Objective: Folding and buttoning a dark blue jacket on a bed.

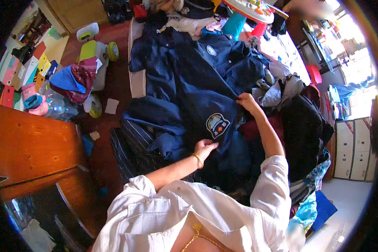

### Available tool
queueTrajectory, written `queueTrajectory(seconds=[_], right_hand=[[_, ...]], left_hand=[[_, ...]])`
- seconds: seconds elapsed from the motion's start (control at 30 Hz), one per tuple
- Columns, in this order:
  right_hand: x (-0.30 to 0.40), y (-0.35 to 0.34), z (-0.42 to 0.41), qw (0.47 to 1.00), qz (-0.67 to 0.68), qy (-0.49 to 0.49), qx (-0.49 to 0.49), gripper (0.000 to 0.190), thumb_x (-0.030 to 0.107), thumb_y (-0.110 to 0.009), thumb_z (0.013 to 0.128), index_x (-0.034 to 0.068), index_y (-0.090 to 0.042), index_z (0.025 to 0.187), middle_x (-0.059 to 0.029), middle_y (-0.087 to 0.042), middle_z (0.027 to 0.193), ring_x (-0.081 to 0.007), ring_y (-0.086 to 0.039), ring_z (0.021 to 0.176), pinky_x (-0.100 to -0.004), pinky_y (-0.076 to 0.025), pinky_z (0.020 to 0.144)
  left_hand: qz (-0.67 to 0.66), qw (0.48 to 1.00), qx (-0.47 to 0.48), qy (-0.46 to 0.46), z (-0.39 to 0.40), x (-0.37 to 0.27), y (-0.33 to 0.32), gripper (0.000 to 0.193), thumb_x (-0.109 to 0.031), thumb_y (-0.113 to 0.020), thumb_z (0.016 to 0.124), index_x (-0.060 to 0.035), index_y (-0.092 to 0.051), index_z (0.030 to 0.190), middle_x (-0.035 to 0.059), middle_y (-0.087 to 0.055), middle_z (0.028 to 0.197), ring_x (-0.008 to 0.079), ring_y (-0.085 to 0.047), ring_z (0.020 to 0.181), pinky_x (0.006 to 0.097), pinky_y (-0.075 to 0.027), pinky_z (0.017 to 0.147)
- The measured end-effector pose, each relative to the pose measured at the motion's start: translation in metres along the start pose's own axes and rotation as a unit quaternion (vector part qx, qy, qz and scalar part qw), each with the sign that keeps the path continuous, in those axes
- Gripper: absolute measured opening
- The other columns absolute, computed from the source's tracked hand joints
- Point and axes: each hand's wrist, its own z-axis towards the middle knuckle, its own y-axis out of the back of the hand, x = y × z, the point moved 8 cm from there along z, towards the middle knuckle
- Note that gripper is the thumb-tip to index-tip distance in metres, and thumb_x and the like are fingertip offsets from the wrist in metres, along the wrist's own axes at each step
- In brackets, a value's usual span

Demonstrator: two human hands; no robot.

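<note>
A dark navy jacket (189, 78) lies spread out in front of me on a heap of clothes. It has a round white badge (211, 50) on the chest and an embroidered patch (217, 125) near its lower part. My left hand (206, 149) pinches the navy cloth just below that patch, with a gold bangle at the wrist. Farther up and to the right, my right hand (249, 102) grips an edge of the same jacket between thumb and fingers. Dark pinstriped cloth (130, 135) shows under the jacket at the left.
Crumpled clothes (302, 132) pile up on the right. A round red-rimmed table (250, 8) stands at the far end. To the left are a grey and lime-green wheeled item (96, 63), plastic bottles (58, 105) and an orange-brown wooden cabinet (34, 145). White lockers (352, 149) stand far right.
</note>
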Motion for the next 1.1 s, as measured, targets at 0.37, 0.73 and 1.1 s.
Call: queueTrajectory(seconds=[0.37,0.73,1.1], right_hand=[[0.218,-0.050,0.090,0.917,-0.272,0.226,-0.188,0.058,0.053,-0.064,0.069,0.007,-0.051,0.103,-0.0145,-0.056,0.103,-0.0335,-0.051,0.100,-0.0422,-0.044,0.081],[0.188,-0.020,0.163,0.900,-0.023,0.127,-0.416,0.024,0.027,-0.066,0.074,0.011,-0.051,0.084,-0.0105,-0.059,0.073,-0.0303,-0.059,0.073,-0.0401,-0.045,0.065],[0.212,-0.108,0.103,0.794,-0.402,0.383,-0.247,0.064,0.046,-0.053,0.080,0.016,-0.036,0.133,-0.0088,-0.025,0.142,-0.0256,-0.019,0.133,-0.0574,-0.016,0.101]], left_hand=[[0.478,0.763,0.055,-0.432,-0.026,-0.081,-0.057,0.068,-0.033,-0.062,0.073,-0.0013,-0.036,0.128,0.0190,-0.028,0.137,0.0355,-0.027,0.127,0.0454,-0.023,0.103],[0.551,0.718,0.112,-0.411,-0.030,-0.068,-0.053,0.040,-0.023,-0.047,0.083,-0.0058,-0.048,0.119,0.0124,-0.034,0.137,0.0279,-0.027,0.129,0.0474,-0.023,0.103],[0.522,0.727,0.131,-0.427,-0.024,-0.063,-0.052,0.051,-0.024,-0.050,0.082,-0.0084,-0.038,0.129,0.0109,-0.028,0.140,0.0304,-0.024,0.130,0.0492,-0.020,0.104]])
